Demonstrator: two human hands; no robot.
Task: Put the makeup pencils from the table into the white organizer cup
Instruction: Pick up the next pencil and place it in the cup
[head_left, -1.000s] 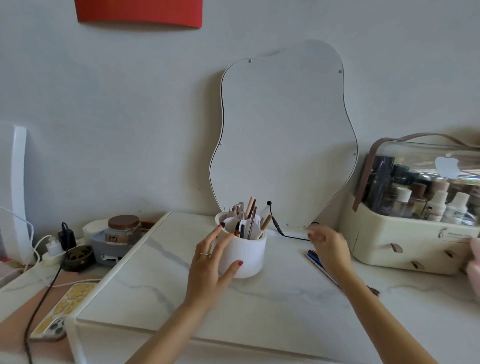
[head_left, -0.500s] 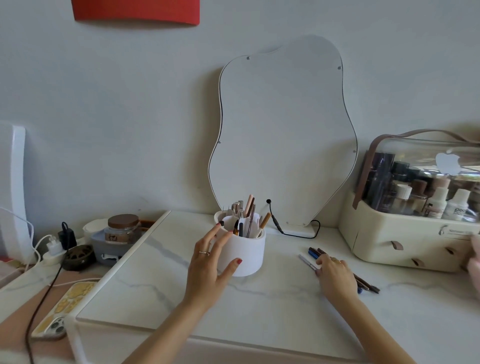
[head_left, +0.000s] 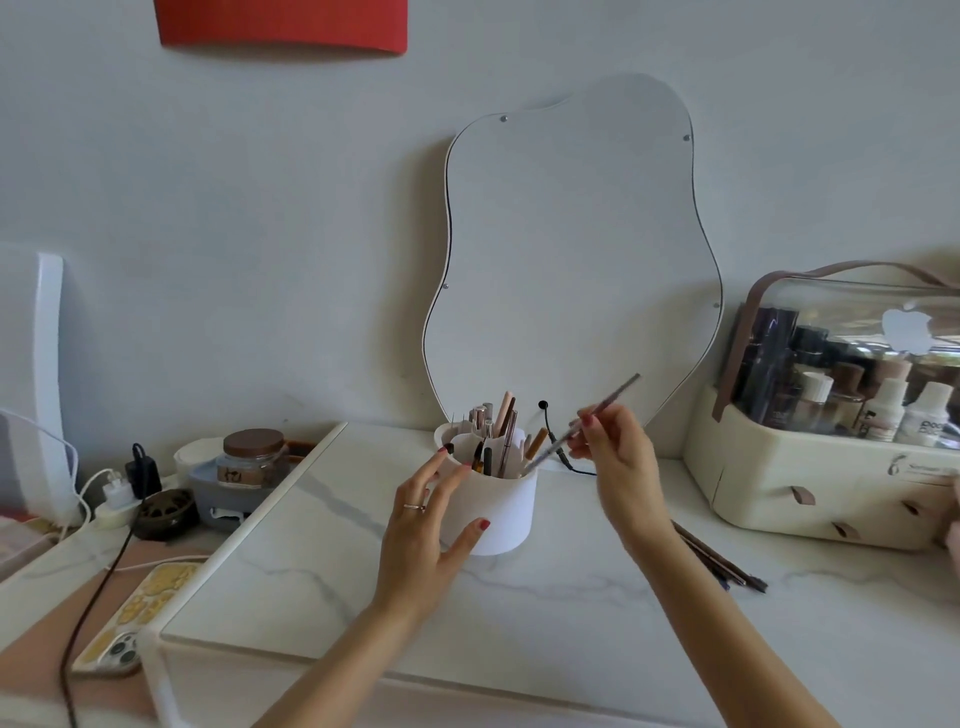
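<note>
The white organizer cup (head_left: 504, 514) stands at the middle of the marble table (head_left: 363, 592), with several pencils and brushes upright in it. My left hand (head_left: 426, 535) wraps the cup's left side, thumb and fingers against its wall. My right hand (head_left: 613, 457) pinches a thin grey makeup pencil (head_left: 618, 392), tilted, its lower tip at the cup's right rim. More makeup pencils (head_left: 722, 564) lie on the table to the right, partly hidden behind my right forearm.
A wavy mirror (head_left: 571, 249) leans on the wall behind the cup, a black cable (head_left: 550, 426) beside it. A cream cosmetics case (head_left: 831, 488) full of bottles stands at the right. Left of the table sit a jar (head_left: 254, 457), chargers and a phone (head_left: 130, 623).
My right hand has lifted one pencil off the pile on the table and carried it left and up to the cup's rim. My left hand has stayed on the cup.
</note>
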